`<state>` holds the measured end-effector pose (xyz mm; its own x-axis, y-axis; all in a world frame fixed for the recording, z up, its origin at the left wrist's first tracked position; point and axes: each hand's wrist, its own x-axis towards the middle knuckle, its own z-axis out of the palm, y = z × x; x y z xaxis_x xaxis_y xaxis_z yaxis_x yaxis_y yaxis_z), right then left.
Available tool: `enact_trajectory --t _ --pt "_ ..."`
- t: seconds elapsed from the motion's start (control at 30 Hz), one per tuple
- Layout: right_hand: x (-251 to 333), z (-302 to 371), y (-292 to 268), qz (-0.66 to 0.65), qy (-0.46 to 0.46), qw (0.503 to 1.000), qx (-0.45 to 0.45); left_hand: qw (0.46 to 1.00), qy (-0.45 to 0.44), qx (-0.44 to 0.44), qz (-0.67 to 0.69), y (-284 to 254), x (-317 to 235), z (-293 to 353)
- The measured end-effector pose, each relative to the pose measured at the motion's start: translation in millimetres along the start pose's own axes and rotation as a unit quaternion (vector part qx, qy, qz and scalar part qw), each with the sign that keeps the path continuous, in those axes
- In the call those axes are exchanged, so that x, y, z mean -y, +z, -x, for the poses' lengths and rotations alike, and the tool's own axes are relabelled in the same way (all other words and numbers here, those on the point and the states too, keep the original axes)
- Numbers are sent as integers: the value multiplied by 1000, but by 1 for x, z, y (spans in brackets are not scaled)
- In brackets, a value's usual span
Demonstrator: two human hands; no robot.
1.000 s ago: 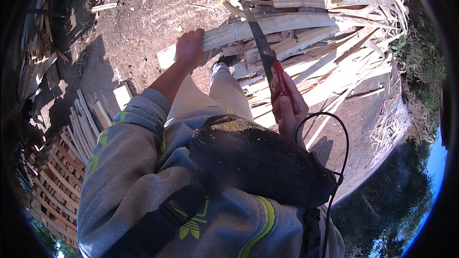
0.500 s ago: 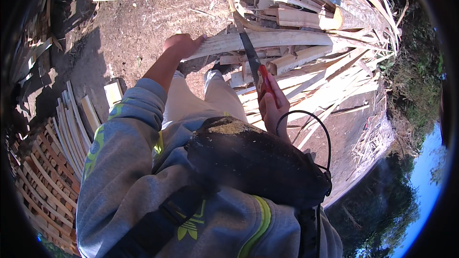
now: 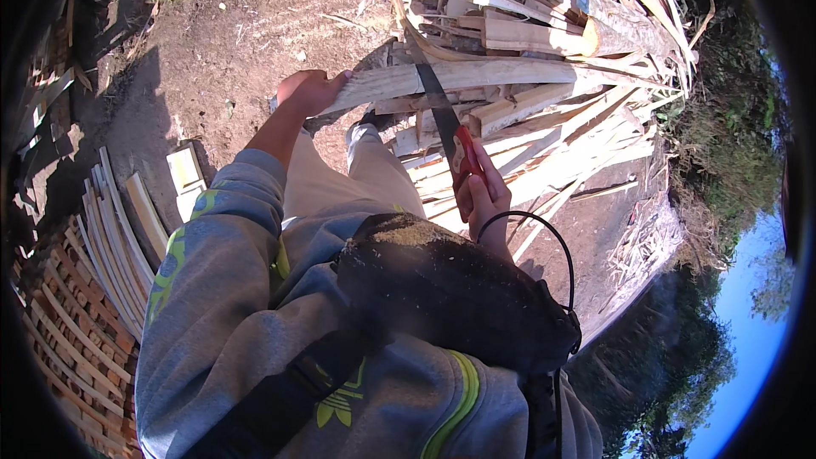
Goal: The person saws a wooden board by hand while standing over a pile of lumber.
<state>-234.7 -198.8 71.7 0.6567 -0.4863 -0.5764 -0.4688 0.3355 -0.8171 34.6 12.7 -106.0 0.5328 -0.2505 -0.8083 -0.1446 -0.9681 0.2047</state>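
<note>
A long pale wooden board [image 3: 501, 75] lies across a heap of split timber, its left end reaching out in front of my legs. My left hand [image 3: 313, 92] is closed around that end. Gripped by its red handle, a handsaw [image 3: 438, 106] is in my right hand [image 3: 486, 191]. The dark blade crosses the board to the right of my left hand, pointing away from me. Whether its teeth have cut into the wood is too small to tell.
Split logs and slabs [image 3: 531, 36] pile up beyond the board, with thin offcut strips [image 3: 510, 174] to the right. At the lower left are stacked slats [image 3: 81, 336] and leaning boards [image 3: 119, 238]. A black bag [image 3: 459, 289] with a looping cable hangs at my front.
The saw has been drawn back a little toward me across the board. My left hand keeps hold of the board's end. The whole view has shifted slightly.
</note>
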Motion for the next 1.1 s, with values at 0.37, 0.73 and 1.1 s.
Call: enact_trajectory --t 0.37,0.73,1.1 --pt "66 35 -87 581 -185 788 -81 1000 -4 -16 11 7 1 -6" --pt "-18 -178 -155 669 -131 694 -234 1000 -23 0 -21 5 -2 -6" --pt "-3 -235 -134 681 -300 644 -176 999 -36 -4 3 7 -1 -9"
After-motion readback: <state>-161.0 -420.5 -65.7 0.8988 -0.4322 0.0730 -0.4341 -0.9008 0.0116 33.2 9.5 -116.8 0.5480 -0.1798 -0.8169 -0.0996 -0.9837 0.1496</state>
